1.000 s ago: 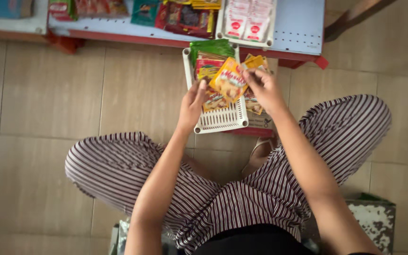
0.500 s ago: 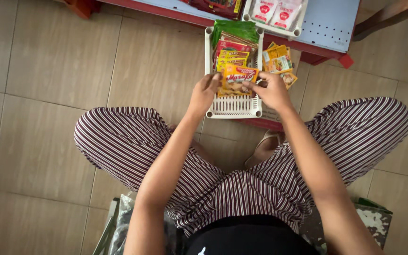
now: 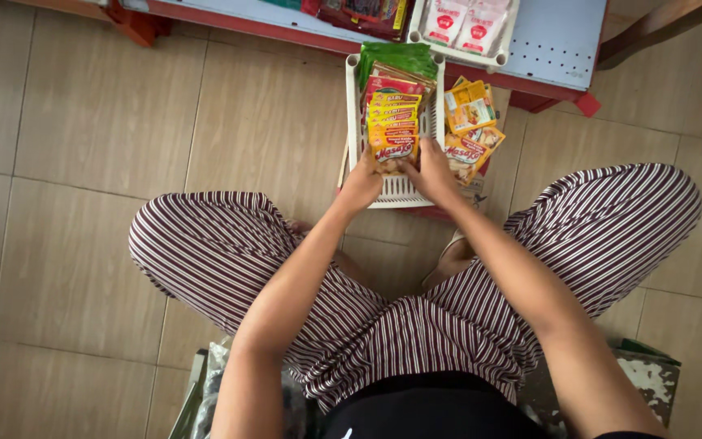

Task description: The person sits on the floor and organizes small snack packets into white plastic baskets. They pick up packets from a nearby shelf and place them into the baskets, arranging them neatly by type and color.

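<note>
Yellow-and-red seasoning sachets (image 3: 393,130) stand filed in a white slotted plastic basket (image 3: 353,106) on the tiled floor (image 3: 83,162). Left hand (image 3: 361,185) and right hand (image 3: 429,171) pinch the nearest sachet from both sides. Loose orange sachets (image 3: 469,130) lie at three o'clock; a red-edged shelf (image 3: 554,41) at twelve.

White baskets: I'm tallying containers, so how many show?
2: one white basket on the floor at both hands, one white basket on the shelf above. Others may sit out of view.
</note>
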